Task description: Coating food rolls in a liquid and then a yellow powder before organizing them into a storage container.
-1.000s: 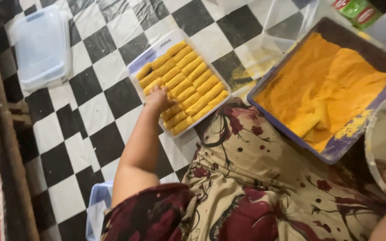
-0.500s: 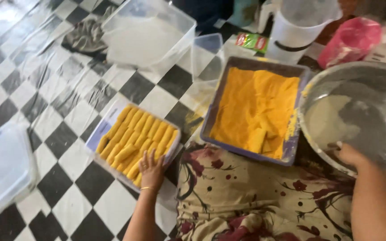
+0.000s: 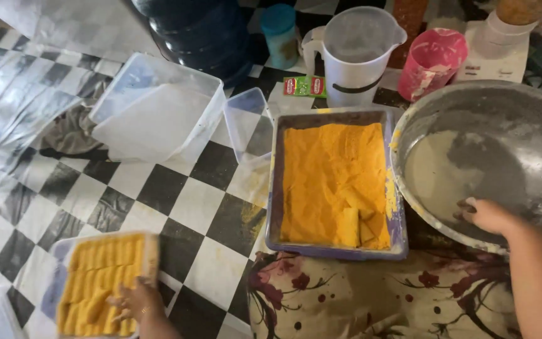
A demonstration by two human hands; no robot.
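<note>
Head view — left hand (image 3: pixel 136 302) resting fingers-down, loosely spread, on coated yellow sticks in a tray (image 3: pixel 64 251) at the floor's lower-left edge. Right hand (image 3: pixel 487 215) inside the metal bowl (image 3: pixel 509 113), fingertips curled, holding nothing visible. Between the 2 — blue crumb tray (image 3: pixel 275 188) on the checkered floor.

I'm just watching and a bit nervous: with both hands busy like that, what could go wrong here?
The left hand rests on the near end of the container of coated rolls without looking; it might tip and spill rolls onto the checkered floor. The right hand reaches into the metal bowl, which crowds the crumb tray; a nudge could scatter crumbs.
</note>
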